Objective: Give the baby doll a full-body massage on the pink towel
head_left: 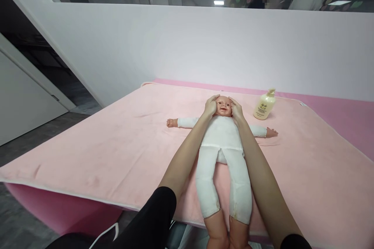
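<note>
A baby doll [222,134] with a white cloth body lies on its back, face up, its arms stretched out to both sides. My left hand [210,106] cups one side of the doll's head [224,109], fingers curved along the temple toward the crown. On the other side my right hand [236,108] holds the head in the same way. Both forearms reach past the doll's legs, whose bare lower parts extend beyond the near edge. To the right of my right hand stands a pale yellow pump bottle [263,106].
A pink towel [117,136] covers the pink table [341,120], which stands against a white wall [187,46]. Two people show through the glass above the wall. A white cable [108,233] hangs near the front edge at the lower left.
</note>
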`<action>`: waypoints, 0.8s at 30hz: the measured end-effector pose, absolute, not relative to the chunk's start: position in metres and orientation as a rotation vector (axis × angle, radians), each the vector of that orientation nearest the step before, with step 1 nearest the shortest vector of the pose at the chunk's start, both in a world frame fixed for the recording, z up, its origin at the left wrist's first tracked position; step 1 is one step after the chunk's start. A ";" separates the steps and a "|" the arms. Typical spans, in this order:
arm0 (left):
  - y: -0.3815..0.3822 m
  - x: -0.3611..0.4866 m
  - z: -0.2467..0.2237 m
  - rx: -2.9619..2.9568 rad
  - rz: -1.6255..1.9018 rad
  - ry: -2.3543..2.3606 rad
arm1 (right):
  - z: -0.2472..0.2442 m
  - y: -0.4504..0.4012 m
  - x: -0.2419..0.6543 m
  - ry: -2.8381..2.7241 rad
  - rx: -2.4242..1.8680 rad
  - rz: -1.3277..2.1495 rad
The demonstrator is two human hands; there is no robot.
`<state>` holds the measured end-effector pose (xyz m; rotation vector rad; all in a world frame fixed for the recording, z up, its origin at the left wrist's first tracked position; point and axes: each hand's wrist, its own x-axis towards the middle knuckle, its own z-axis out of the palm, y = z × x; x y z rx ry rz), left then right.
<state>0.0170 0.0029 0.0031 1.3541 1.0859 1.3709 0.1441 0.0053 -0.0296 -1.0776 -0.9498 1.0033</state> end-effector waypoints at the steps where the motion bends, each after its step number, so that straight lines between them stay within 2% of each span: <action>1: 0.002 0.016 0.005 1.363 1.355 1.099 | -0.030 0.006 0.145 -0.966 -1.090 0.992; 15: 0.001 0.019 0.002 1.660 1.369 1.272 | -0.037 0.013 0.146 -1.166 -1.138 0.800; 24: 0.001 0.023 0.000 1.655 1.424 1.299 | -0.037 0.012 0.143 -1.142 -1.125 0.768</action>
